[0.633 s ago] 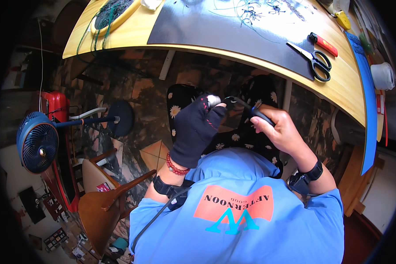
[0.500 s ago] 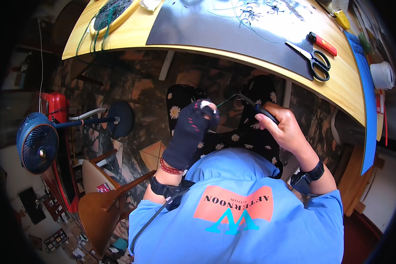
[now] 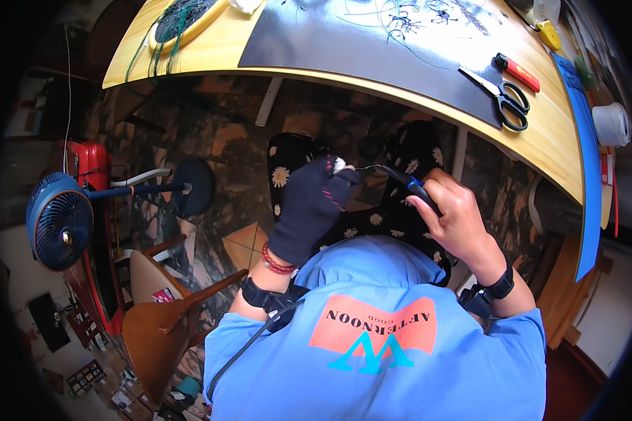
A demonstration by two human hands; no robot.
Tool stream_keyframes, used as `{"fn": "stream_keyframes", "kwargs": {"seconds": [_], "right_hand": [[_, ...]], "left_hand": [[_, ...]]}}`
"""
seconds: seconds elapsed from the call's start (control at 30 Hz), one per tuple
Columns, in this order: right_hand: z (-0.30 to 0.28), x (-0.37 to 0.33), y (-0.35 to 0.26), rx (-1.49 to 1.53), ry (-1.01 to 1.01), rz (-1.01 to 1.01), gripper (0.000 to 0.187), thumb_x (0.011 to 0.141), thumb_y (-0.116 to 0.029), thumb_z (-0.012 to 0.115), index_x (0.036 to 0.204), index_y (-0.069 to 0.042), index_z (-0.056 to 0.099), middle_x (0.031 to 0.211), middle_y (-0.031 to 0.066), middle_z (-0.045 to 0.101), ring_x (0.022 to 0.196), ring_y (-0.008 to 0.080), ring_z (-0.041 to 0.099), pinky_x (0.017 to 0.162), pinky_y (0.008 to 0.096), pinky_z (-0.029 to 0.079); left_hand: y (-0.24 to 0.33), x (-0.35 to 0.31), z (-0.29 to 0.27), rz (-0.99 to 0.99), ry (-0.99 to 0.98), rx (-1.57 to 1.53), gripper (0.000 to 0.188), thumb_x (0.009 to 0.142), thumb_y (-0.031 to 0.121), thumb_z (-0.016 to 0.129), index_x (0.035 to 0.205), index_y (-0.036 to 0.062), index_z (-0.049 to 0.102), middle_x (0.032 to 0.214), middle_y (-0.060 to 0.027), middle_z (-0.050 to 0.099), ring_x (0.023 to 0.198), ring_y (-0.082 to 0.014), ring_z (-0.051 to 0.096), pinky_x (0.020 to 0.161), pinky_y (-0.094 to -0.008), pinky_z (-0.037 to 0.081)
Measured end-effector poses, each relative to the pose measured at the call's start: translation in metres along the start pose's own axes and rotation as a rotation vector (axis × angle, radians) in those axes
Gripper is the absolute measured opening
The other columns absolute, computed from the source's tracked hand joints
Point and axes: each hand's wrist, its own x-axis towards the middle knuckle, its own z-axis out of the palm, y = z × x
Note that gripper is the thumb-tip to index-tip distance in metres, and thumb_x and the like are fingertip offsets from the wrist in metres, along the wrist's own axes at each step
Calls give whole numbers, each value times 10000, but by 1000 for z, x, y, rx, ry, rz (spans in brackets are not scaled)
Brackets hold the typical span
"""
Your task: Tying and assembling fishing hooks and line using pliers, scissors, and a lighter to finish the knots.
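Above my lap, my left hand (image 3: 319,200), in a dark glove with bare or white-wrapped fingertips, is closed in a pinch on a thin green line (image 3: 365,168). My right hand (image 3: 453,214), bare, is wrapped round the handle of a slim black-and-blue hand tool (image 3: 413,185). The tool tilts up and left, its narrow dark tip close to my left fingertips. The line runs between those fingertips and the tip. A small shiny piece seems to sit at the tip, too fine to make out.
On the wooden table (image 3: 555,151) ahead lie a dark mat (image 3: 316,42), tangled green lines (image 3: 404,24), scissors (image 3: 502,98), a red lighter (image 3: 517,73) and a yellow-rimmed tray (image 3: 154,35) of green lines. A blue fan (image 3: 60,221) and wooden chair (image 3: 151,337) stand at left.
My left hand has moved slightly right, nearer the tool tip. The tool tip has dropped a little, and the visible stretch of green line is shorter.
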Motion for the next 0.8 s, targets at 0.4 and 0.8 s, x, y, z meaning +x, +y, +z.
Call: {"fn": "stream_keyframes", "kwargs": {"seconds": [0.4, 0.8], "right_hand": [[10, -1, -1, 64, 33, -74, 202, 872, -113, 737, 859, 11, 578, 820, 165, 533, 731, 371, 568, 626, 437, 477], [18, -2, 2, 93, 27, -44, 185, 870, -98, 738, 878, 11, 590, 823, 164, 534, 717, 368, 567, 616, 432, 476]], "left_hand": [[20, 4, -9, -640, -165, -2263, 378, 974, 338, 528, 656, 212, 367, 595, 72, 289, 473, -72, 290, 462, -252, 253], [14, -2, -13, -636, -87, -2337, 325, 979, 346, 540, 703, 212, 432, 580, 88, 267, 470, -74, 276, 453, -254, 240]]}}
